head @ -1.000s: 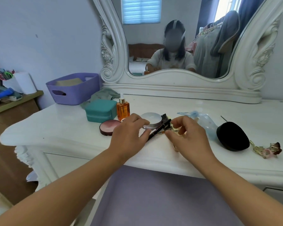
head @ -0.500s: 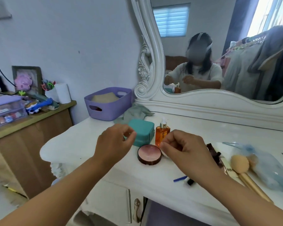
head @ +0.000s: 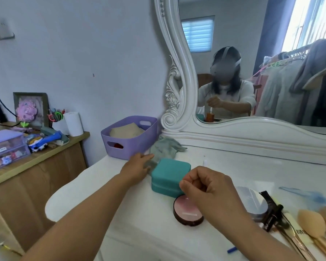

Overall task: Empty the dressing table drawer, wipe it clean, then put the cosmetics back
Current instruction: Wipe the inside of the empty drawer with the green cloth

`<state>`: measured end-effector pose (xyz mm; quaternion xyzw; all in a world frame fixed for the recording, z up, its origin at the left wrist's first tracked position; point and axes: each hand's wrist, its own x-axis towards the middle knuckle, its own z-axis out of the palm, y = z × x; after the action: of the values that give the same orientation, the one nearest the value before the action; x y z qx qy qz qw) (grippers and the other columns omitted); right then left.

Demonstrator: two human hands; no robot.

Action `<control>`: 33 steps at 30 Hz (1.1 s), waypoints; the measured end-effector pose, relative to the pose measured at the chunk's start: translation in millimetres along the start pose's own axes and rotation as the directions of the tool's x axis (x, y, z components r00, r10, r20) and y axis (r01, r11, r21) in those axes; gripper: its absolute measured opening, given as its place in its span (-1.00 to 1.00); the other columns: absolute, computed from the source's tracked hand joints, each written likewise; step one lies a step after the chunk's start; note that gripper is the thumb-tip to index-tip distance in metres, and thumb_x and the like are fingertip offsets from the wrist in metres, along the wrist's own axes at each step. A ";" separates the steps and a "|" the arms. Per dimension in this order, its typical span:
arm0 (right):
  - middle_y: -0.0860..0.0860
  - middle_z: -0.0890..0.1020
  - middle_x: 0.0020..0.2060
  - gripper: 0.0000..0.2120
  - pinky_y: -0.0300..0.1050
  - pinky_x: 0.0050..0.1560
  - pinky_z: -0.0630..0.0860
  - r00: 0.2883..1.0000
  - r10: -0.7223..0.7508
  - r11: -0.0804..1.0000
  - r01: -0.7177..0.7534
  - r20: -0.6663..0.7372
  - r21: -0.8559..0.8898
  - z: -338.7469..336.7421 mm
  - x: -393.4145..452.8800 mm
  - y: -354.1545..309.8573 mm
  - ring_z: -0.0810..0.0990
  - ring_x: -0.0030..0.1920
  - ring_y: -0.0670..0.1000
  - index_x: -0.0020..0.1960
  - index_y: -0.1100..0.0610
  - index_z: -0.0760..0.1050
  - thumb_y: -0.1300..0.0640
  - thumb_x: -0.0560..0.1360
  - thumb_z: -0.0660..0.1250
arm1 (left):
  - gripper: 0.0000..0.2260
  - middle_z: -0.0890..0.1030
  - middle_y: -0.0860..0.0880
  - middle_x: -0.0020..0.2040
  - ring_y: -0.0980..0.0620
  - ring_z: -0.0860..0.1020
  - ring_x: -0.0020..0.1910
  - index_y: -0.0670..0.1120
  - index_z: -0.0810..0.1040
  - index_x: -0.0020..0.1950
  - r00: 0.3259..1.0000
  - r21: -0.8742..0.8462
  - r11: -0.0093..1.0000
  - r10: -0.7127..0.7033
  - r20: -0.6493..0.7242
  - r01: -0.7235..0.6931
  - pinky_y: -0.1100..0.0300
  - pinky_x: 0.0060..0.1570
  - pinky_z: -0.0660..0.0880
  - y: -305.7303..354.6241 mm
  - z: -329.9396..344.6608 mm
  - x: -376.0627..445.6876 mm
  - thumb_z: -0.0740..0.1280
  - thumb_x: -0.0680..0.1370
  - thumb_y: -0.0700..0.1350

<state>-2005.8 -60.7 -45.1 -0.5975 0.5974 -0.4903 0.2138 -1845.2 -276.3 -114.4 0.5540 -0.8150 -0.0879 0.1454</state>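
My left hand (head: 137, 166) stretches out with straight fingers, and its fingertips reach the grey-green cloth (head: 166, 147) crumpled beside the purple basket. My right hand (head: 209, 187) hovers with curled fingers above a pink round compact (head: 186, 211); I see nothing in it. A teal case (head: 167, 174) sits between my hands. Only the white cap of a dropper bottle (head: 205, 163) shows behind my right hand. At the right lie a silver round compact (head: 256, 202), dark pencils and sponge-tipped brushes (head: 310, 221). The drawer is out of view.
The purple basket (head: 139, 140) stands at the back left of the white dressing table (head: 102, 194), under the carved mirror frame (head: 179, 91). A wooden cabinet (head: 36, 176) with small organisers stands to the left. A small blue piece (head: 231, 249) lies near the front edge.
My view has swung left. My left hand left the compacts and reached past the teal case to the cloth. My right hand stays curled over the pink compact.
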 end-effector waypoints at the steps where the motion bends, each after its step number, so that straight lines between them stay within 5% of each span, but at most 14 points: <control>1: 0.09 0.58 -0.45 -0.89 -0.37 -0.38 0.37 1.000 0.004 1.000 -0.004 0.002 0.014 2.0 -0.7 -0.5 0.42 -0.46 -0.17 -0.30 0.11 0.56 0.18 0.40 0.39 | -0.57 0.32 -0.09 0.38 -0.09 0.32 0.31 0.12 0.21 0.45 0.999 0.041 0.999 -0.011 0.030 0.010 0.07 0.28 0.29 -2.7 5.2 4.5 0.17 0.59 0.03; 4: -0.03 0.51 -0.51 -0.89 -0.39 -0.40 0.36 1.000 -0.004 1.000 0.004 0.014 0.023 11.7 1.1 -3.9 0.41 -0.48 -0.19 -0.30 0.13 0.55 0.18 0.40 0.40 | -0.65 0.37 -0.11 0.28 -0.12 0.32 0.26 0.08 0.39 0.33 0.997 0.134 0.988 -0.080 -0.016 0.082 0.06 0.19 0.32 -5.2 9.2 13.9 0.14 0.57 0.11; 8: -0.07 0.49 -0.53 -0.87 -0.24 -0.34 0.38 0.998 -0.011 1.000 0.013 0.062 -0.026 30.8 7.6 -5.9 0.40 -0.47 -0.16 -0.31 0.07 0.52 0.09 0.38 0.40 | -0.81 0.45 -0.13 0.14 -0.13 0.38 0.12 -0.10 0.49 0.04 0.983 0.118 0.990 -0.054 -0.176 0.076 0.07 0.01 0.36 -4.3 5.2 10.8 0.17 0.57 -0.04; 10: -0.09 0.46 -0.50 -0.90 -0.21 -0.32 0.36 0.992 0.010 0.999 -0.004 0.128 -0.047 40.6 8.5 -7.7 0.37 -0.44 -0.16 -0.25 0.04 0.51 0.04 0.40 0.39 | -0.88 0.51 -0.16 0.07 -0.13 0.43 0.01 -0.15 0.45 -0.06 0.968 -0.115 0.991 -0.092 -0.235 0.066 0.07 -0.09 0.36 -10.3 0.1 -4.0 0.17 0.57 -0.13; 14: -0.09 0.47 -0.31 -0.77 -0.24 -0.22 0.40 0.967 0.082 0.994 -0.063 0.243 -0.086 64.1 7.3 -9.3 0.43 -0.29 -0.13 0.05 0.04 0.47 0.00 0.44 0.36 | -0.86 0.53 -0.11 -0.03 -0.10 0.48 -0.05 -0.18 0.44 0.00 0.926 -0.551 0.832 -0.254 -0.279 0.062 0.08 -0.10 0.40 -23.2 -20.7 -56.1 0.14 0.61 -0.14; 18: -0.03 0.51 0.05 -0.52 -0.21 -0.07 0.40 0.949 0.102 0.990 -0.067 0.298 -0.124 90.3 3.3 -11.7 0.47 -0.04 -0.07 0.32 0.03 0.31 0.01 0.45 0.34 | -0.86 0.54 0.00 0.05 0.00 0.48 0.03 -0.09 0.47 -0.03 0.926 -0.773 0.634 -0.303 -0.226 0.018 0.09 0.06 0.44 -31.2 -36.7 -115.3 0.14 0.62 -0.10; 22: 0.01 0.34 0.33 -0.28 -0.26 0.09 0.31 0.958 0.046 0.996 -0.022 0.283 -0.089 109.6 -2.4 -12.2 0.39 0.19 -0.04 0.44 0.04 0.13 0.03 0.40 0.41 | -0.85 0.50 -0.05 -0.21 0.01 0.42 -0.22 -0.05 0.46 -0.08 0.934 -0.859 0.510 -0.326 -0.149 0.041 0.13 -0.21 0.40 -33.9 -46.7 -164.2 0.12 0.62 -0.11; 24: 0.02 0.26 0.38 -0.19 -0.17 0.24 0.33 0.941 0.034 0.994 0.002 0.336 -0.108 115.7 -5.9 -9.6 0.34 0.31 0.01 0.46 -0.04 0.09 -0.06 0.35 0.45 | -0.84 0.51 -0.11 -0.17 -0.02 0.44 -0.20 -0.06 0.45 -0.07 0.935 -0.888 0.456 -0.337 -0.116 0.054 0.09 -0.19 0.43 -29.8 -49.8 -179.8 0.11 0.63 -0.12; 26: -0.02 0.25 0.39 -0.30 -0.07 0.29 0.30 0.914 0.046 0.974 0.048 0.403 -0.219 118.1 -11.8 -6.7 0.28 0.32 0.06 0.40 -0.09 0.23 -0.15 0.35 0.42 | -0.85 0.51 -0.10 -0.17 0.02 0.47 -0.22 -0.06 0.43 -0.07 0.943 -0.884 0.465 -0.311 -0.119 0.042 0.14 -0.22 0.47 -23.2 -51.0 -191.5 0.10 0.63 -0.13; 29: -0.10 0.39 0.32 -0.69 -0.07 0.13 0.21 0.892 -0.030 0.920 0.201 0.452 -0.337 112.3 -26.1 -6.1 0.25 0.25 0.07 0.10 -0.02 0.56 -0.15 0.45 0.30 | -0.89 0.53 -0.06 -0.24 0.20 0.48 -0.37 -0.06 0.42 -0.05 0.946 -0.771 0.636 -0.257 -0.197 0.013 0.32 -0.35 0.45 -12.1 -49.7 -205.7 0.14 0.61 -0.10; 31: -0.07 0.56 0.04 -0.78 -0.08 0.02 0.19 0.875 -0.100 0.929 0.252 0.474 -0.270 104.1 -36.8 -4.9 0.36 0.09 0.01 -0.10 0.07 0.56 -0.06 0.51 0.24 | -0.89 0.56 -0.08 -0.23 0.26 0.47 -0.41 -0.06 0.43 -0.02 0.944 -0.687 0.727 -0.218 -0.250 -0.014 0.40 -0.39 0.42 -3.4 -49.3 -213.9 0.19 0.59 -0.05; 33: -0.07 0.48 -0.29 -0.78 -0.16 -0.13 0.26 0.855 -0.111 0.966 0.212 0.507 -0.146 86.3 -50.7 -6.0 0.40 -0.20 -0.06 -0.22 0.08 0.42 0.01 0.55 0.20 | -0.87 0.55 -0.03 -0.25 0.27 0.47 -0.39 0.02 0.43 -0.02 0.948 -0.657 0.753 -0.176 -0.265 -0.044 0.44 -0.39 0.40 9.7 -51.2 -224.8 0.20 0.55 0.05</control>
<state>-1920.2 -41.2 -93.7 -0.7692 0.5156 -0.2759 0.2576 -1759.3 -63.0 -94.6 0.5032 -0.6788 -0.2846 0.4528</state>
